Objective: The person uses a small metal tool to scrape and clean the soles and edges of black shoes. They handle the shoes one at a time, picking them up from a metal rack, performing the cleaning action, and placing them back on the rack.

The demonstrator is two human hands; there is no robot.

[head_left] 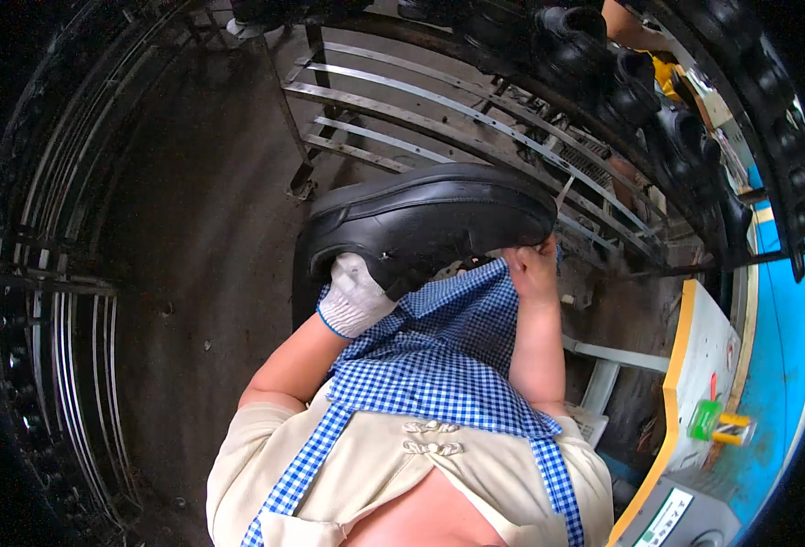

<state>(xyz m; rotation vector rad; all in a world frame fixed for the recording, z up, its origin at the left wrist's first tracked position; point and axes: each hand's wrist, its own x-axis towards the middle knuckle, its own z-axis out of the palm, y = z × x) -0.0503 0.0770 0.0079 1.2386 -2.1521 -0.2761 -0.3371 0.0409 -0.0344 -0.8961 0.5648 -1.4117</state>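
Note:
A black leather shoe [439, 214] is held on its side in front of my chest, its toe to the right. My left hand [357, 290], in a white knit glove with a blue cuff, reaches into the shoe's opening and grips it. My bare right hand [534, 269] is closed at the toe end, its thumb and fingers against the shoe's edge. A thin, pale, pointed sliver [564, 195] sticks up beyond the toe above that hand; whether the hand holds it is hidden. Below the shoe hangs my blue checked apron [430, 365].
Metal racks stand ahead [402, 100] and at the left [61, 365]. Several black shoes [571, 41] line the upper right shelf. To the right is a yellow-edged white panel [694, 356] with a green-and-yellow roll [721, 424], beside a blue surface [780, 337]. Another person's arm [635, 27] shows at the top right.

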